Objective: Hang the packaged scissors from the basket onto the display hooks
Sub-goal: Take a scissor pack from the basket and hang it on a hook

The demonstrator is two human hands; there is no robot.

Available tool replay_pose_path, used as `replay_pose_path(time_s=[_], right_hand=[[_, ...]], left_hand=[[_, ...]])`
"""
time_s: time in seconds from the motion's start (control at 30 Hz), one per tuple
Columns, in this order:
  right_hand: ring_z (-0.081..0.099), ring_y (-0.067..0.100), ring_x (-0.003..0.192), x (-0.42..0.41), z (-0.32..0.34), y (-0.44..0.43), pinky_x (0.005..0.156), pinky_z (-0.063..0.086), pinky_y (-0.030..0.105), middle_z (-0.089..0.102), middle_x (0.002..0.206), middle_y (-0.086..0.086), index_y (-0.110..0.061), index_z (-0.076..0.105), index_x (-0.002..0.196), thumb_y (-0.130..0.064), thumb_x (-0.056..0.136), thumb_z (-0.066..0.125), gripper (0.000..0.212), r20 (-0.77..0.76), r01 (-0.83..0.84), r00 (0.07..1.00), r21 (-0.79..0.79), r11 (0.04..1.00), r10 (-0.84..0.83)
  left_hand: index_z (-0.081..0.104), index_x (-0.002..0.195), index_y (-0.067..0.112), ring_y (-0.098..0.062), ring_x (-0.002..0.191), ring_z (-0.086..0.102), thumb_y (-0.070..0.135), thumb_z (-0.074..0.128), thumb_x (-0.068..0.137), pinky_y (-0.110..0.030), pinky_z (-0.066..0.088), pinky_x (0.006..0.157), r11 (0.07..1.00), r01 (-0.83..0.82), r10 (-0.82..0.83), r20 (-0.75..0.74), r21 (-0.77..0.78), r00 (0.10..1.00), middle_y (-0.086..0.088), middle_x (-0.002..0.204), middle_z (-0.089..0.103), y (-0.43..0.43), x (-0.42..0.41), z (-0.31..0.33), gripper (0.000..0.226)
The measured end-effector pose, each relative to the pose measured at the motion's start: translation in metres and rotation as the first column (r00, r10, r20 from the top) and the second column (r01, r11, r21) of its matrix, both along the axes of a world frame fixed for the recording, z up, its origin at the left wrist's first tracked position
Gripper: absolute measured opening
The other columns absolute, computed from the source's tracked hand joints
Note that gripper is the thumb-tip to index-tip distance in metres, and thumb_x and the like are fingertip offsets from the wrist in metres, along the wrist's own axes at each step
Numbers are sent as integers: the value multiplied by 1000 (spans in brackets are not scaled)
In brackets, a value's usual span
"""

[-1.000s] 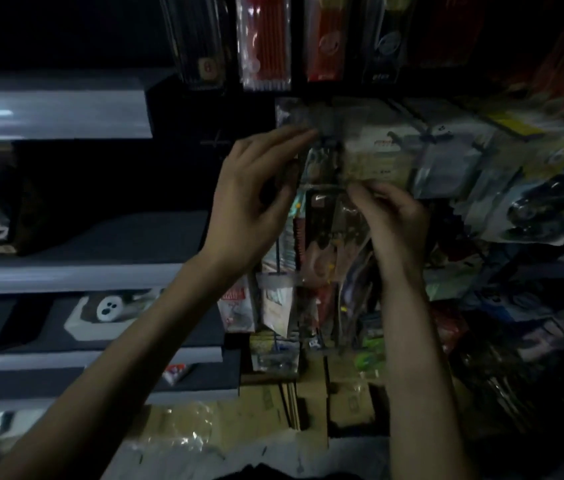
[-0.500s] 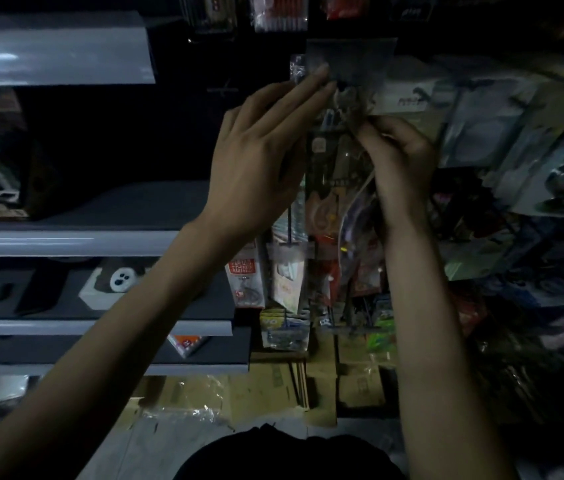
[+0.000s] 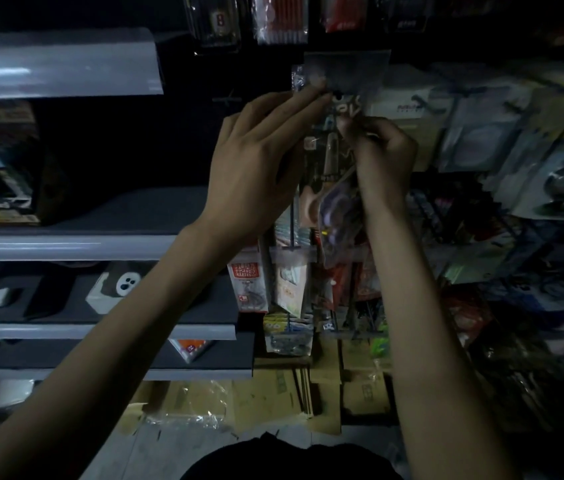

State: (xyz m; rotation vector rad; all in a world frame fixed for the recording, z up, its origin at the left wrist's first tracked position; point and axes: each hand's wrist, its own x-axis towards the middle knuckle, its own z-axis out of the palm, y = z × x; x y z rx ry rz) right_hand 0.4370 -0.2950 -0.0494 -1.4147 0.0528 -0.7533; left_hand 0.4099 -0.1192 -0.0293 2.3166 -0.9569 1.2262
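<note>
Both hands have risen slightly since the earlier frames, bringing the packaged scissors (image 3: 330, 188) closer to the grey label tag (image 3: 346, 69) at the hook's front end. Left hand (image 3: 256, 168) has its fingers extended and together, fingertips pressed against the top of the pack just below the tag. Right hand (image 3: 382, 150) is curled, pinching the pack's upper edge. Pack hangs upright between the two hands, in front of other hanging packets (image 3: 287, 285). Grey shelves (image 3: 62, 244) stand to the left; the dim light hides the hook itself.

glossy clear plastic scissors pack (image 3: 334, 188), matt cardboard boxes (image 3: 363, 393)
</note>
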Motion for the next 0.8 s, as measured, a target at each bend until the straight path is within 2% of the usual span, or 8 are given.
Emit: replay_pose_path(time_s=[0.2, 0.33, 0.4, 0.5, 0.57, 0.63, 0.73, 0.8], right_hand=[[68, 1, 72, 6, -2, -1, 70, 53, 21, 75, 72, -10, -22, 77, 78, -20, 84, 84, 10, -31, -9, 999, 56, 998, 10], [69, 6, 75, 10, -4, -6, 69, 53, 23, 76, 73, -8, -19, 78, 80, -22, 85, 84, 8, -56, -29, 998, 47, 998, 32], [69, 6, 73, 12, -5, -8, 69, 53, 24, 76, 72, -7, -20, 78, 77, -21, 86, 83, 11, -70, -36, 997, 41, 998, 39], [73, 15, 79, 13, -8, -12, 75, 56, 35, 79, 79, 2, -17, 80, 77, -30, 86, 83, 16, -115, -94, 988, 49, 994, 99], [72, 16, 82, 13, -11, -18, 77, 57, 39, 78, 84, 10, -11, 80, 86, -40, 85, 83, 29, -134, -110, 985, 23, 994, 112], [69, 14, 80, 13, -13, -22, 75, 55, 39, 78, 85, 12, -9, 79, 88, -46, 83, 83, 38, -139, -114, 984, 7, 993, 114], [61, 4, 68, 11, -10, -26, 67, 47, 28, 74, 72, 3, -8, 78, 82, -41, 86, 83, 33, -152, -132, 980, -6, 991, 129], [53, 4, 61, 8, -10, -27, 59, 40, 24, 63, 61, 11, -4, 74, 76, -38, 89, 80, 37, -149, -145, 979, -36, 989, 138]], left_hand=[[53, 154, 18, -26, 135, 55, 11, 53, 103, -33, 38, 97, 1000, 11, -11, -4, 25, 1000, 2, 163, 47, -1, 2, -1, 52], [52, 154, 14, -29, 124, 61, 4, 54, 101, -32, 38, 88, 999, 20, -20, -5, 40, 1000, -4, 164, 46, -6, 0, -3, 54], [54, 152, 12, -29, 122, 62, 7, 48, 105, -34, 41, 86, 999, 32, -32, 12, 31, 999, -6, 163, 46, -9, -1, -4, 48], [65, 142, 10, -28, 119, 66, 15, 36, 111, -37, 46, 81, 998, 58, -58, 31, -9, 998, -8, 160, 50, -12, -2, -11, 43], [74, 127, 8, -27, 114, 70, 2, 55, 105, -41, 50, 79, 994, 76, -74, 28, -81, 997, -10, 154, 56, -12, 0, -26, 30], [77, 117, 5, -25, 113, 71, -13, 72, 89, -46, 53, 78, 985, 72, -74, -5, -155, 997, -12, 149, 61, -12, 4, -47, 33], [73, 124, 2, -25, 124, 67, -13, 68, 91, -53, 57, 87, 947, 77, -130, -154, -313, 979, -12, 143, 64, -18, 4, -70, 37], [67, 131, 3, -25, 126, 64, -6, 62, 98, -54, 56, 95, 871, 44, -190, -254, -489, 948, -10, 137, 65, -31, 2, -78, 35]])
